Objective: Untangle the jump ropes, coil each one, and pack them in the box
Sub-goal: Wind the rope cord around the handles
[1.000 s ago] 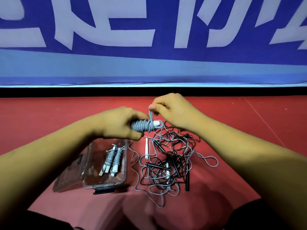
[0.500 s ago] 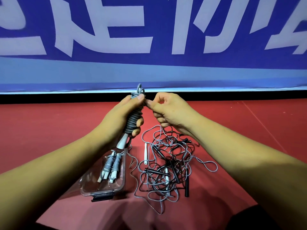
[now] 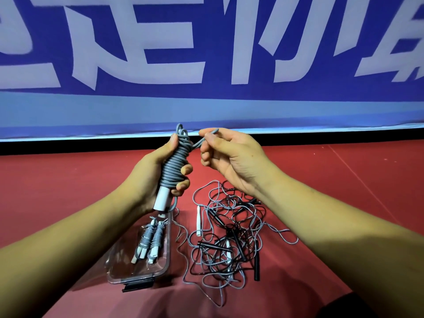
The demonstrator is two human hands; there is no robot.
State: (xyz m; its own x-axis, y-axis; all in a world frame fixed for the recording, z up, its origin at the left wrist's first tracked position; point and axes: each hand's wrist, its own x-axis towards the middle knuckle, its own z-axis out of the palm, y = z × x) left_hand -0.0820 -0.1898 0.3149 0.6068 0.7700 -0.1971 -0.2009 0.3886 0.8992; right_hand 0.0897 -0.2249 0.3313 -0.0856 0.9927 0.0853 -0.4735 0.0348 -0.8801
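My left hand [image 3: 158, 177] grips a grey jump rope coiled tightly around its white handles [image 3: 173, 167], held upright above the floor. My right hand [image 3: 227, 157] pinches the loose grey end of that rope [image 3: 207, 136] beside the top of the coil. Below my left hand a clear plastic box [image 3: 165, 269] sits on the red floor with two coiled grey ropes [image 3: 150, 241] inside. To the right of the box lies a tangle of grey and black ropes [image 3: 229, 235] with black and white handles.
A blue banner with large white characters [image 3: 206, 53] runs across the wall behind, above a black baseboard strip. The box's black latch [image 3: 137, 286] faces me. A loose white handle [image 3: 198, 220] lies between box and tangle.
My left hand turned the coil from lying sideways to upright and raised it. My right hand drew the loose rope end out to the right of the coil's top.
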